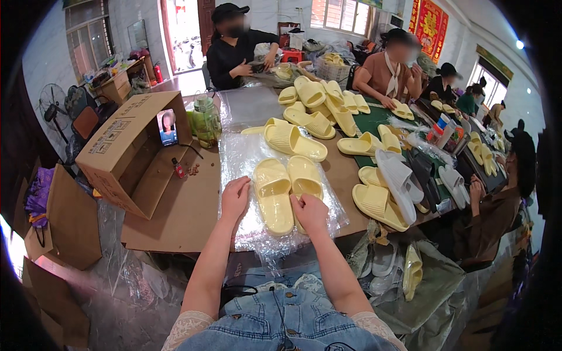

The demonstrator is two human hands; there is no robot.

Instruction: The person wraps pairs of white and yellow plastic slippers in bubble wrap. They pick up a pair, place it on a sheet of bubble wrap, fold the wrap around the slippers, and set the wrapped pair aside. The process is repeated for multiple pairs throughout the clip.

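Observation:
A pair of pale yellow slippers lies side by side in front of me, toes away from me. The left slipper (273,202) has a glossy clear film over it and seems to be inside a clear plastic bag (253,169). Beside that slipper my left hand (235,198) is closed at the film's left edge. My right hand (311,212) lies over the heel of the right slipper (305,177), fingers pinched at the film between the two slippers. Beneath them is a stack of clear plastic bags (246,240). Just beyond lies another yellow slipper (294,140).
A cardboard box (126,153) holding a phone (167,127) stands left, with a small red bottle (178,168) and a green jar (205,121) nearby. Yellow slippers (316,121) pile up beyond; white slippers (398,178) lie right. Several people work around the table.

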